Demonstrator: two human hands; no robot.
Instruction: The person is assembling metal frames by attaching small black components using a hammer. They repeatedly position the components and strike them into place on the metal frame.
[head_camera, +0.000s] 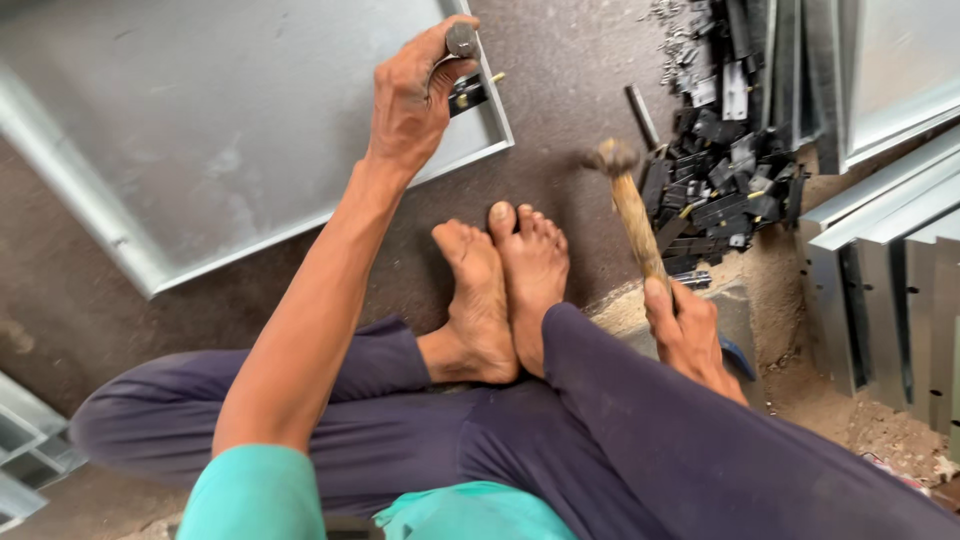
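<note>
- Head view: left hand (410, 95) pinches a metal punch (461, 40) upright at the near right corner of the grey sheet-metal panel (200, 130), beside a black hinge (468, 92).
- Right hand (685, 330) is closed around a wooden-handled hammer (632, 210), raised above the floor.

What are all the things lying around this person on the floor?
Sheet-metal panel: one, grey, with folded edges, flat on the floor at upper left.
Punch: one, grey metal, at the panel's corner, in the left hand.
Hammer: one, wooden handle, raised at centre right.
Small black parts: a heap, too many to count, upper right.
Folded metal channels: several, grey, stacked at right.
Floor: brown, dusty.
Left hand: grips the punch.
Right hand: grips the hammer handle.
Feet: two, bare, soles together.
</note>
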